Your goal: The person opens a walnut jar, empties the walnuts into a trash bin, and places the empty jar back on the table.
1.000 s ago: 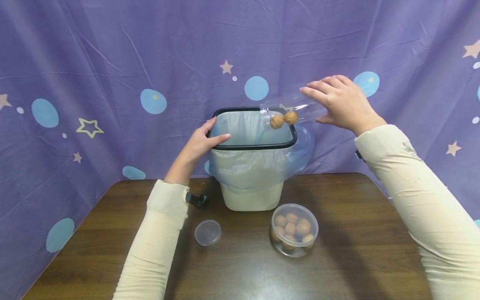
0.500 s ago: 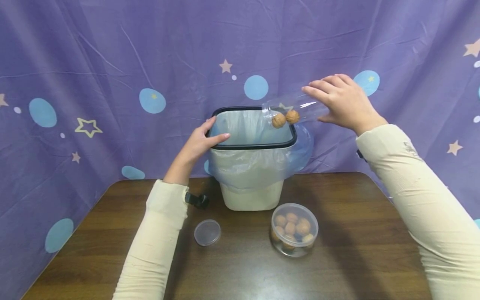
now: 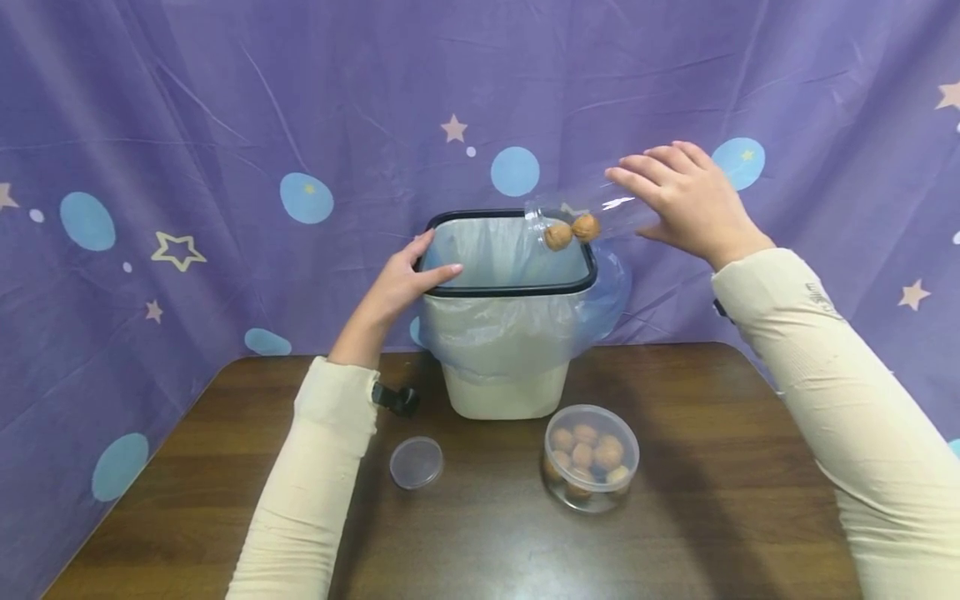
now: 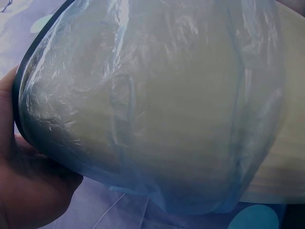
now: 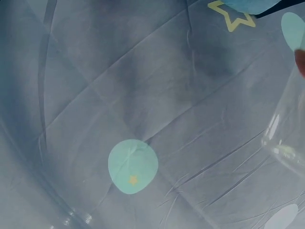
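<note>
The right hand (image 3: 686, 200) grips a clear plastic jar (image 3: 618, 212), tilted with its mouth over the right side of a bin. Two walnuts (image 3: 557, 236) lie inside near that mouth. The bin (image 3: 506, 392) is off-white with a black rim (image 3: 517, 291) and a pale blue bag (image 3: 495, 333) folded over its outside. At the left corner, the left hand (image 3: 401, 279) holds the rim, thumb along the inner front edge. In the left wrist view, the left hand (image 4: 33, 186) is at the rim beside the bag (image 4: 181, 95). Only a fingertip (image 5: 300, 62) and part of the jar (image 5: 288, 129) show in the right wrist view.
On the brown wooden table (image 3: 300, 433), a round clear lid (image 3: 416, 462) lies in front of the bin to the left. A round clear container (image 3: 591, 458) with a lid and several walnuts stands to the right. Behind hangs a purple curtain (image 3: 375, 100) with stars and blue spots.
The jar and the right hand have shifted very slightly, with both walnuts still near the jar's mouth. The left hand keeps its hold on the rim.
</note>
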Available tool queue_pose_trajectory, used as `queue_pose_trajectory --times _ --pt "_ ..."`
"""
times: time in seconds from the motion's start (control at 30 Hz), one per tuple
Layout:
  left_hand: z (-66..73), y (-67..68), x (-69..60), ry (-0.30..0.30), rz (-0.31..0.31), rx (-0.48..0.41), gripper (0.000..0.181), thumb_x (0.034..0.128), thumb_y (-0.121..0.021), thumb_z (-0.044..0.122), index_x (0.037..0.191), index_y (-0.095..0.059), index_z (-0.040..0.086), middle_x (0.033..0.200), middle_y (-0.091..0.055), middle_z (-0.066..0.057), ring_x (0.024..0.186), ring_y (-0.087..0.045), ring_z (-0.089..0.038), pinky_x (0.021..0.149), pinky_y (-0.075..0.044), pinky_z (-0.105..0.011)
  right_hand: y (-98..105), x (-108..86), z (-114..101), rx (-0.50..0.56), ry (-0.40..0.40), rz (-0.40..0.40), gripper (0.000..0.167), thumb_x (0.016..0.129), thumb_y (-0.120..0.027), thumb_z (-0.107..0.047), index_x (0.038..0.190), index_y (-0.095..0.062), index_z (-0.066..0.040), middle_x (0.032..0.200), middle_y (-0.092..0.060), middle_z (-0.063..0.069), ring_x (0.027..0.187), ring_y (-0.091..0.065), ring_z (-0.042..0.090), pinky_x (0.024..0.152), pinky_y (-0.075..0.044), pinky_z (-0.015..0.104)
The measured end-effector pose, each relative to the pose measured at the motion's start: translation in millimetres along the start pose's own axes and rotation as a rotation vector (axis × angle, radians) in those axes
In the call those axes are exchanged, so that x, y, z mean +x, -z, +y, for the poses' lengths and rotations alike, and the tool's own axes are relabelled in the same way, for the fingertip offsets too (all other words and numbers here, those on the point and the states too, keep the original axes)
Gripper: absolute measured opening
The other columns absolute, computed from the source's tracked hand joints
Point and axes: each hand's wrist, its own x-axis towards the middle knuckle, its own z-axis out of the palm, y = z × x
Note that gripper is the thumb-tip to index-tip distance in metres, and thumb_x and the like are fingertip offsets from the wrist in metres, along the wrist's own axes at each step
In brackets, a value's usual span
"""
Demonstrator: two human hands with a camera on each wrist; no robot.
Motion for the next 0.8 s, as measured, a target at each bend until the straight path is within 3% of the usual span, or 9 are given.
queue_pose_trajectory --times 0.1,0.57,0.8 --pt "3.2 -1.1 -0.7 0.009 -0.002 -0.002 0.083 0.0842 -0.068 0.028 0.150 -0.020 0.012 0.157 -0.013 -0.005 0.144 -0.004 -0.019 0.117 -0.008 -0.038 1.3 -0.1 -0.6 -0.012 -0.014 0.023 0.091 0.049 -0.089 -0.008 0.131 -0.052 -0.011 0.124 -0.058 0.014 0.112 -0.048 0.038 0.099 -0.034 0.053" --pt "-0.3 -2.4 1.3 -0.001 0.007 0.003 0.084 0.0838 -0.068 0.032 0.150 -0.022 0.012 0.157 -0.014 -0.004 0.144 -0.005 -0.017 0.117 -0.009 -0.036 -0.8 -5.8 1.7 0.018 -0.017 -0.012 0.090 0.050 -0.089 -0.008 0.132 -0.052 -0.010 0.124 -0.058 0.014 0.112 -0.048 0.037 0.097 -0.035 0.054" --pt "-1.5 -0.9 0.9 0.007 0.008 0.001 0.084 0.0838 -0.068 0.033 0.150 -0.021 0.013 0.157 -0.013 -0.005 0.144 -0.004 -0.017 0.117 -0.008 -0.037 -1.4 -2.3 1.9 0.116 0.009 -0.050 0.088 0.051 -0.088 -0.012 0.131 -0.052 -0.008 0.122 -0.059 0.015 0.108 -0.050 0.037 0.096 -0.036 0.050"
